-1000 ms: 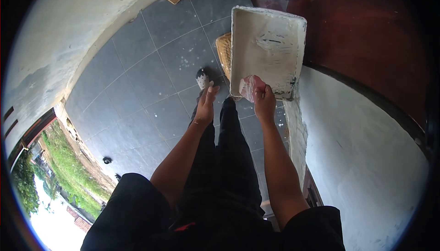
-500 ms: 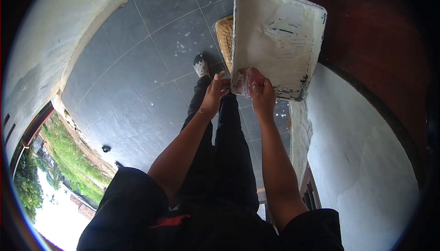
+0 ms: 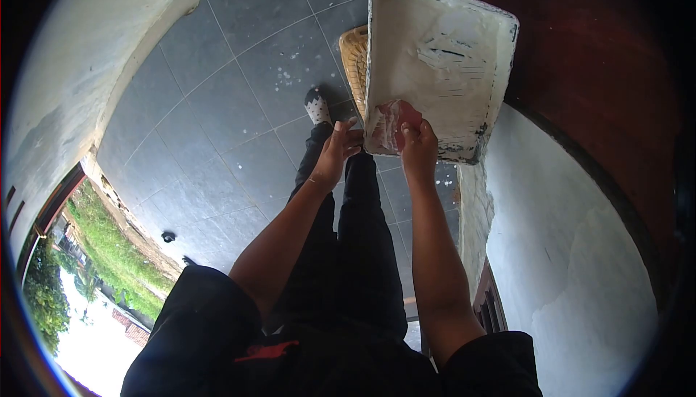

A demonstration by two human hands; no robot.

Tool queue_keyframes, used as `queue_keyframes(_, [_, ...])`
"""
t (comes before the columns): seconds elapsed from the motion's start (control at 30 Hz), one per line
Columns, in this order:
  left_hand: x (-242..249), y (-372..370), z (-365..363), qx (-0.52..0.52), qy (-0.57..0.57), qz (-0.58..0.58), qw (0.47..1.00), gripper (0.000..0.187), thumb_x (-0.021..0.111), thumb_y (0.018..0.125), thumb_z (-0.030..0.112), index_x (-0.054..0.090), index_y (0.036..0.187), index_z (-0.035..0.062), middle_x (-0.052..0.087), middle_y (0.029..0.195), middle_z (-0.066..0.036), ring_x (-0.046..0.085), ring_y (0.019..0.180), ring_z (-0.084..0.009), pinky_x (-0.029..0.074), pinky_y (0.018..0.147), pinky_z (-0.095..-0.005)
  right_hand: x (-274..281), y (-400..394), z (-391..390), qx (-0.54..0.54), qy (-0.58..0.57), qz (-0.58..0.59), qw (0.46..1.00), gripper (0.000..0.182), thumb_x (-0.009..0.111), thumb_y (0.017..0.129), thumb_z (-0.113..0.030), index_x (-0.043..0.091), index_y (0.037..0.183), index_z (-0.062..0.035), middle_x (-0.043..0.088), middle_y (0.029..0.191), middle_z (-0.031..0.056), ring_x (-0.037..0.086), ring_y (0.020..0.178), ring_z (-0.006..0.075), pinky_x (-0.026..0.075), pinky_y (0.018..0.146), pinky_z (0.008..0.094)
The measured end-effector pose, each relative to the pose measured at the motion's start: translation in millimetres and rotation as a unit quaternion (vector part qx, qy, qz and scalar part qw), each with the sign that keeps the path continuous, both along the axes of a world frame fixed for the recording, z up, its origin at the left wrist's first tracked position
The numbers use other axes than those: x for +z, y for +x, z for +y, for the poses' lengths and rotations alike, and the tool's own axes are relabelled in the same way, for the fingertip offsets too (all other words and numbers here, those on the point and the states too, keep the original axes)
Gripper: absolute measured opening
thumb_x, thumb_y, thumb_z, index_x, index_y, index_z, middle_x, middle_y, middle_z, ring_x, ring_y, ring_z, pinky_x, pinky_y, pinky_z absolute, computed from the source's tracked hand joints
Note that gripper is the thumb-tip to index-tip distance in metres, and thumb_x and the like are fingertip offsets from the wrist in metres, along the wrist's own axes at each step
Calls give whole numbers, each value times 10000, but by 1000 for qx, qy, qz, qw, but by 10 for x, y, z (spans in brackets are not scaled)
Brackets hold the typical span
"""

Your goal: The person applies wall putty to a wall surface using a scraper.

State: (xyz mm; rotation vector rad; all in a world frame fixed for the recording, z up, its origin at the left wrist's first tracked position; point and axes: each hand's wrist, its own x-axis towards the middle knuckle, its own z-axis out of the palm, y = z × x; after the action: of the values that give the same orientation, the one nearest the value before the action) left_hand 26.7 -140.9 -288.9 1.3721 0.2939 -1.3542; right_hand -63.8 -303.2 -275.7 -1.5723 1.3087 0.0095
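In my right hand (image 3: pixel 419 143) is a flat, reddish scraper (image 3: pixel 409 116), pinched between thumb and fingers. Wet white paint smears its left part. It lies over the lower left corner of a large paint tray (image 3: pixel 413 27), whose inside is coated in off-white paint with dark streaks. My left hand (image 3: pixel 341 147) is just outside that corner, its fingertips close against the tray's side. Its thumb stands apart from the half-stretched fingers, and I see nothing between them. Whether the fingertips press on the tray is hard to make out.
Under the tray's left side shows a tan woven-looking object (image 3: pixel 354 56). My socked foot (image 3: pixel 317 107) is on the grey tiled floor (image 3: pixel 217 92), which has white paint spots. A pale low wall (image 3: pixel 565 252) rises at the right, beside a dark red surface (image 3: pixel 594 56).
The scraper has turned and shifted slightly in my right hand, so more of its reddish face shows. My left hand has moved slightly left and down. The tray stays nearly in place.
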Motion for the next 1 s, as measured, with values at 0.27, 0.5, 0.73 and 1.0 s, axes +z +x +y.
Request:
queue_keyframes(0.27, [14, 85, -39, -2, -2, -23, 1000, 944, 214, 984, 730, 246, 1543, -29, 544, 1394, -196, 498, 1324, -284, 352, 1110, -429, -105, 116, -291, -32, 30, -15, 999, 195, 633, 921, -152, 637, 999, 28, 672, 858, 110, 600, 756, 207, 475, 756, 346])
queue_keyframes(0.5, [8, 106, -65, 3, -11, -10, 1000, 941, 221, 984, 729, 248, 1542, -28, 540, 1407, -201, 501, 1325, -288, 356, 1106, -433, -26, 292, -214, 9, -3, -25, 1000, 191, 612, 935, -150, 637, 1004, 27, 700, 900, 138, 651, 809, 245, 486, 767, 356])
queue_keyframes(0.73, [4, 101, -56, -5, -9, -24, 1000, 902, 242, 992, 713, 269, 1544, 0, 552, 1386, -201, 514, 1307, -286, 370, 1098, -433, -244, 323, -312, -24, 16, -97, 995, 154, 606, 934, -124, 614, 980, 22, 671, 837, 142, 625, 741, 253, 484, 729, 369])
queue_keyframes(1.0, [-22, 90, -28, -7, -12, -26, 1000, 872, 253, 998, 701, 277, 1549, 24, 551, 1384, -202, 513, 1306, -290, 373, 1098, -431, -258, 342, -399, -89, 118, -129, 980, 177, 621, 929, -131, 640, 1013, 24, 676, 889, 87, 597, 758, 181, 471, 755, 337])
